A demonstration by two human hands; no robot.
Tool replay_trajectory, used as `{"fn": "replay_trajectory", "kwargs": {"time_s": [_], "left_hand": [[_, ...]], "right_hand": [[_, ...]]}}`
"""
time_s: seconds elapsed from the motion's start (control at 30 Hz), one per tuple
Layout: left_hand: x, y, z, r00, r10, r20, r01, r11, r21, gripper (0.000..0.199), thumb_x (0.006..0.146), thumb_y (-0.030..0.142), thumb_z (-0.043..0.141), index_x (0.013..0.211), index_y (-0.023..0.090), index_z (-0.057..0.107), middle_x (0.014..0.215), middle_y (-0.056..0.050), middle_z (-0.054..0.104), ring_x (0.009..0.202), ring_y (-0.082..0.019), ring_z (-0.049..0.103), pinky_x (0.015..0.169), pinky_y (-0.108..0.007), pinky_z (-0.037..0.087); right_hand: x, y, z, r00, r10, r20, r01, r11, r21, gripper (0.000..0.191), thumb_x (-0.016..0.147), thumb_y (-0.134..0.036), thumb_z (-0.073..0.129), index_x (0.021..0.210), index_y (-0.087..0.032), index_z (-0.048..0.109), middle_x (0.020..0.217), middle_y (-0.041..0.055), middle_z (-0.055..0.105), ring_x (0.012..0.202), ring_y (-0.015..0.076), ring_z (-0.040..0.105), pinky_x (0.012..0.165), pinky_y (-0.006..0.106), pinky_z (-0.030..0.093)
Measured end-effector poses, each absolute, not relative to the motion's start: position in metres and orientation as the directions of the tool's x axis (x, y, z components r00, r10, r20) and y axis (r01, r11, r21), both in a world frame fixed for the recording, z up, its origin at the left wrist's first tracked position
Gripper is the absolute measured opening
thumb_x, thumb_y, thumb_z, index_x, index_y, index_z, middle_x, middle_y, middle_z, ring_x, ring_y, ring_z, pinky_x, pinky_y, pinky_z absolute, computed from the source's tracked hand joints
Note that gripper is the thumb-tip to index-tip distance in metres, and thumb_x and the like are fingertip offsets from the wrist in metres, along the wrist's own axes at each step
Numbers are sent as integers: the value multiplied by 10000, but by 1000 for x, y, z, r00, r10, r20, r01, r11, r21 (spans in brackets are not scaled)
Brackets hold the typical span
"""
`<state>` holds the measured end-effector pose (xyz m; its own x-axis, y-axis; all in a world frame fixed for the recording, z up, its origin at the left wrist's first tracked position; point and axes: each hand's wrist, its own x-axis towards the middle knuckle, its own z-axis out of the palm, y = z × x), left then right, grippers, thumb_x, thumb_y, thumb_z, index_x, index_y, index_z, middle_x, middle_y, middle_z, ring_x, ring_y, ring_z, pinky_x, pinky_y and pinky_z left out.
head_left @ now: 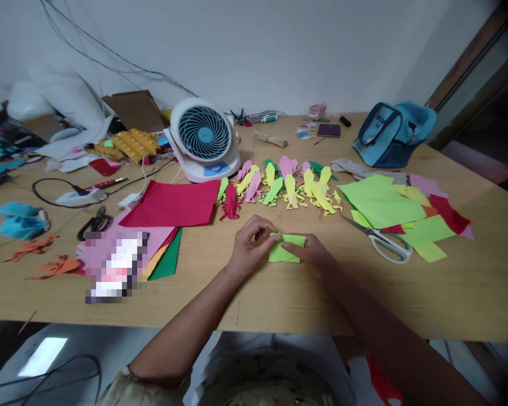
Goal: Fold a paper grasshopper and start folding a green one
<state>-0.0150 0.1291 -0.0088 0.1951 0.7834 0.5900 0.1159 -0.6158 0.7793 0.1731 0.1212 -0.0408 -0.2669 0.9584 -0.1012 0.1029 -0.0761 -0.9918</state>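
A small folded piece of light green paper (287, 255) is held near the middle of the table, between my two hands. My left hand (250, 243) pinches its upper left edge with thumb and fingers. On the right side, my right hand (315, 252) grips the paper, thumb on top and fingers partly hidden beneath or behind it. Just beyond lies a row of cut paper figures in yellow (293, 192), pink (253, 187), green (273, 192) and red (230, 202), with fringed, strip-like ends.
White-handled scissors (389, 245) lie to the right beside a pile of coloured paper (383, 200). To the left are a red sheet (171, 204), a blurred-out phone (117, 268), black scissors (95, 223) and orange paper figures (55, 266). A fan (205, 138) and a blue bag (392, 135) stand behind.
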Motion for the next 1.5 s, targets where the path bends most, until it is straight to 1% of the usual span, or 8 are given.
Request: {"fn": "replay_trajectory", "kwargs": {"time_s": [0.2, 0.43, 0.63, 0.87, 1.0, 1.27, 1.4, 1.5], "left_hand": [[-15, 129, -8, 194, 777, 598, 113, -624, 774, 112, 854, 289, 739, 861, 198, 673, 823, -26, 595, 722, -138, 507, 651, -269, 375], [-15, 129, -4, 216, 784, 582, 92, -609, 788, 167, 844, 336, 748, 800, 192, 674, 801, -36, 611, 714, -144, 510, 633, -273, 369], [-20, 132, -2, 309, 750, 584, 81, -633, 770, 179, 858, 332, 735, 798, 184, 654, 801, -40, 608, 731, -146, 519, 645, -273, 381], [-23, 136, -1, 342, 710, 616, 60, -670, 740, 161, 863, 298, 733, 793, 177, 652, 784, -31, 613, 738, -140, 544, 652, -268, 414], [-22, 135, -2, 326, 714, 620, 88, -676, 732, 144, 879, 293, 714, 807, 182, 657, 799, -40, 636, 751, -144, 563, 665, -276, 435], [-24, 138, -4, 368, 657, 657, 142, -739, 659, 152, 858, 300, 738, 826, 180, 652, 861, -58, 642, 841, -166, 605, 735, -292, 476], [-26, 139, -5, 366, 638, 677, 241, -768, 594, 75, 899, 258, 680, 881, 189, 660, 897, -60, 632, 883, -170, 608, 766, -298, 483], [-26, 140, -5, 386, 637, 667, 253, -769, 588, 83, 927, 234, 637, 861, 182, 632, 890, -58, 622, 883, -165, 601, 770, -288, 480]], "right_hand": [[173, 121, -41, -285, 952, -113, 81, -93, -992, 383, 736, -539, 736, 817, -165, 731, 707, 3, 656, 626, 144, 558, 610, 265, 429], [173, 121, -38, -303, 945, -121, 103, -93, -990, 376, 742, -529, 727, 777, -154, 710, 662, -10, 620, 595, 124, 514, 585, 256, 392], [172, 119, -33, -333, 940, -73, 105, -40, -994, 364, 745, -512, 722, 823, -157, 742, 666, -15, 610, 604, 121, 499, 587, 252, 380], [172, 120, -37, -316, 947, -55, 164, -3, -986, 398, 741, -539, 694, 778, -144, 719, 634, -18, 563, 593, 114, 455, 576, 250, 351], [171, 121, -36, -292, 955, -44, 178, 9, -984, 405, 741, -554, 676, 756, -151, 711, 626, -14, 569, 590, 123, 470, 574, 254, 365], [170, 117, -30, -288, 956, 55, 206, 118, -971, 361, 806, -490, 649, 838, -147, 758, 686, -2, 648, 631, 140, 546, 613, 252, 417], [169, 116, -30, -245, 968, 49, 227, 106, -968, 361, 791, -483, 641, 850, -148, 763, 722, 16, 682, 657, 156, 574, 619, 258, 432], [171, 118, -32, -240, 971, 10, 237, 69, -969, 376, 777, -510, 653, 800, -146, 747, 703, 17, 673, 642, 153, 567, 601, 256, 428]]}}
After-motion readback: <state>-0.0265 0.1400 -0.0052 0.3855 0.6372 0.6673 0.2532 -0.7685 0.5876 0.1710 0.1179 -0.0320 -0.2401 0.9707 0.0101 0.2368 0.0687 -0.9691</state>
